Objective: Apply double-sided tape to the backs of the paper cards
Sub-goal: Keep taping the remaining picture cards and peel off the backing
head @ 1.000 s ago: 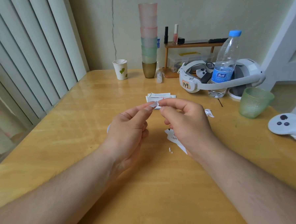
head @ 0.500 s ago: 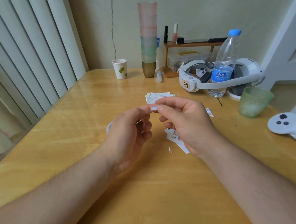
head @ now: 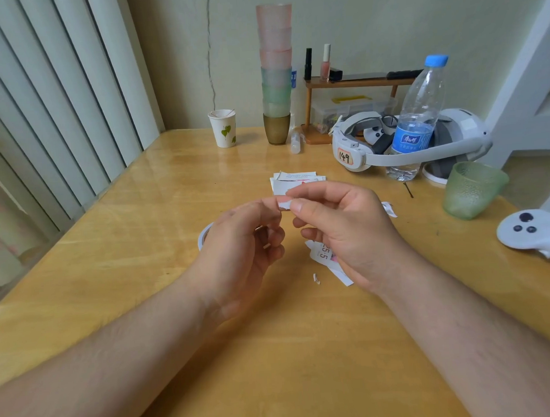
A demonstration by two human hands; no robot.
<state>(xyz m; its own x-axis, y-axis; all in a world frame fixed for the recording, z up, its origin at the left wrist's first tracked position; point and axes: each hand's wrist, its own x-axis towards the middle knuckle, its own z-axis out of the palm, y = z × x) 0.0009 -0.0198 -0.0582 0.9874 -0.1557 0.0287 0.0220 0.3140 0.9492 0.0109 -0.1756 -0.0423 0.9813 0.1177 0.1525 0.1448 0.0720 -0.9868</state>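
A wooden table (head: 142, 247) fills the foreground, its top glossy with soft daylight; pale vertical blinds (head: 54, 92) hang along the left; a plain cream wall (head: 384, 17) stands behind, with a thin crack (head: 209, 52) running down it; a small wooden shelf (head: 356, 83) stands against it.

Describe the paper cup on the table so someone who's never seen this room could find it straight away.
Start at the tall stack of tumblers at the table's far edge by the wall. Just left of it, standing apart, is the paper cup. It is the only white cup, printed with green leaves, while the others are tinted and translucent.
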